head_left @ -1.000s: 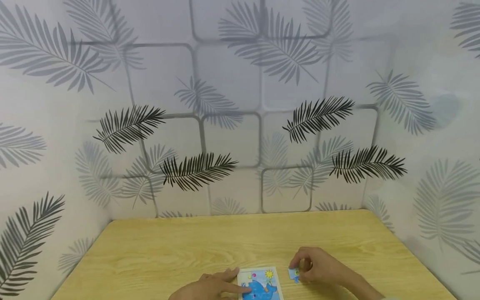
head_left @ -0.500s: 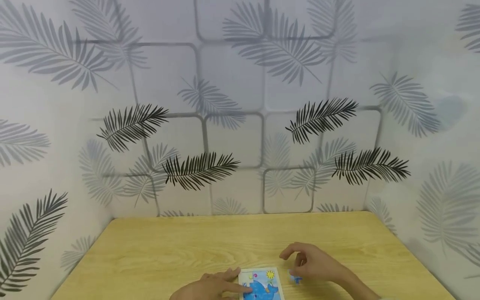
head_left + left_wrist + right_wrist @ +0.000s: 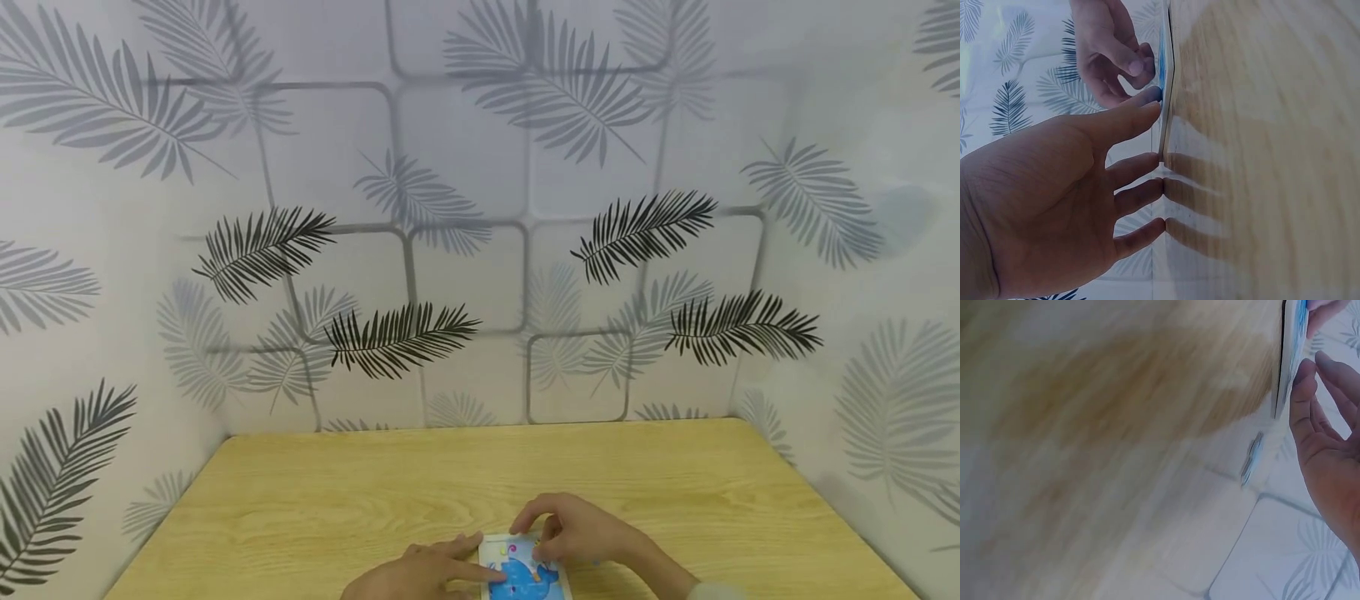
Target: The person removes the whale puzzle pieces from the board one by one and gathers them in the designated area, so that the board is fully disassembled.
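A light-framed puzzle board with a blue whale picture lies at the table's near edge. My left hand rests at its left side, one finger pressing on the whale; in the left wrist view this hand has its fingers spread. Over the board's upper right is my right hand, partly covering the yellow sun. The right wrist view shows the right hand with thumb and fingers loosely bent at the board, no piece visible between them. A small blue piece lies on the table beside the board.
The wooden table extends behind and to both sides of the board. Walls with a leaf pattern stand behind it and at the left and right.
My right hand has left the small piece on the table and moved left, onto the upper right of the board. The left hand has stayed on the whale.
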The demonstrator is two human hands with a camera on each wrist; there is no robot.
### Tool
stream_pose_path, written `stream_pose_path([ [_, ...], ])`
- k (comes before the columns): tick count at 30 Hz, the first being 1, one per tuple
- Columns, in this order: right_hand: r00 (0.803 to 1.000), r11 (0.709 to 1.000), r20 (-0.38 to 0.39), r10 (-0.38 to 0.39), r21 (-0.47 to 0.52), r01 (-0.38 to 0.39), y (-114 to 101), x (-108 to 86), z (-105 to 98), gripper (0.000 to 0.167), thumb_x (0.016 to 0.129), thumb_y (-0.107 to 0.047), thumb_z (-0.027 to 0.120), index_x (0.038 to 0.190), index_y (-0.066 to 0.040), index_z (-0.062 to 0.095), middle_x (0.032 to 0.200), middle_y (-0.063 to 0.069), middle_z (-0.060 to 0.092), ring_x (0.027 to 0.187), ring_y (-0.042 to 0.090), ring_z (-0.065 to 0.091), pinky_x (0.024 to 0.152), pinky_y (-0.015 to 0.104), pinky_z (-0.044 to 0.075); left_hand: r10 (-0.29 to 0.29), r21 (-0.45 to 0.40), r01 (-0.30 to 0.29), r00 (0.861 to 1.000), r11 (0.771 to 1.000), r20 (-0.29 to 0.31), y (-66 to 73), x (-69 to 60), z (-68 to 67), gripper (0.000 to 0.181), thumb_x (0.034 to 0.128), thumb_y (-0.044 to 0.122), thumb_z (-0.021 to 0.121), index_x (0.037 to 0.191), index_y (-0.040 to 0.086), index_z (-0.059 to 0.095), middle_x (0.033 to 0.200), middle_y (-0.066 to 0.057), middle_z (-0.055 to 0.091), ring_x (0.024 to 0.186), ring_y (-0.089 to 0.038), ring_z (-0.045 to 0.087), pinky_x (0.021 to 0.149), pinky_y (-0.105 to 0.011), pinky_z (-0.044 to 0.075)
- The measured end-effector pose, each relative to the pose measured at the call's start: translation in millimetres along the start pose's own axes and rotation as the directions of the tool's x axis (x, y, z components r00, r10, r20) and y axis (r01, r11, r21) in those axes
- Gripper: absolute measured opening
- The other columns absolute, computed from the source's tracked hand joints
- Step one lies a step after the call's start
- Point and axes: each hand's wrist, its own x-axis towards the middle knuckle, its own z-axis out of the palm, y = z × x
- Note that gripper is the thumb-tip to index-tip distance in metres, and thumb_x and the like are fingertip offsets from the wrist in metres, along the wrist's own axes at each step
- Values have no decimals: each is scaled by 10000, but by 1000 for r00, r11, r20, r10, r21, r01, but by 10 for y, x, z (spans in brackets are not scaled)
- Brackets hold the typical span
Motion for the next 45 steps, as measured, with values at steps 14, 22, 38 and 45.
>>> stream_pose_path([
  [14, 996, 983, -14, 92, -159, -93, -47, 176, 132, 289, 893, 68, 749, 1115, -113, 791, 1103, 44, 553, 724, 75, 494, 694, 212, 490, 65, 6, -65, 998, 998, -10, -130, 29, 46, 505, 983, 680, 530, 1477, 619, 447, 1704, 39, 270, 1550, -291, 307, 1006, -781, 357],
  [22, 997, 976, -29, 72, -203, -77, -61, 181, 160, 312, 884, 75, 747, 1080, -165, 783, 1055, 22, 567, 718, 60, 483, 680, 211, 487, 76, -34, -77, 997, 996, -14, -162, 27, 48, 504, 979, 683, 536, 1472, 627, 444, 1701, 38, 279, 1544, -331, 310, 994, -807, 343],
  [38, 999, 960, -42, 34, -278, -45, -60, 176, 182, 362, 850, 94, 747, 1113, -141, 825, 981, -30, 559, 727, 27, 450, 650, 187, 475, 83, -54, -82, 996, 995, 20, -272, 78, 75, 502, 995, 668, 518, 1485, 624, 416, 1714, 69, 239, 1543, -323, 322, 986, -799, 357],
  [45, 1000, 949, 17, 16, -314, -10, -60, 160, 165, 373, 858, 97, 710, 1092, -178, 804, 923, -40, 553, 725, 4, 433, 645, 173, 461, 65, -58, -65, 998, 996, -7, -207, 42, 85, 507, 985, 673, 532, 1480, 618, 436, 1711, 62, 252, 1557, -310, 294, 1010, -820, 313],
])
